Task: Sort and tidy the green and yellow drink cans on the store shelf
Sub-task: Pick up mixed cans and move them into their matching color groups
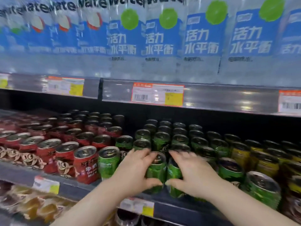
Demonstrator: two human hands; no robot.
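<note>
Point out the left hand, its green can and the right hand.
left hand [138, 168]: head view, back of hand.
green can [157, 172]: head view, side below the rim.
right hand [193, 173]: head view, back of hand.

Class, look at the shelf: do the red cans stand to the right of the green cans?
No: the red cans stand left of the green cans, and the yellow cans lie to their right.
</note>
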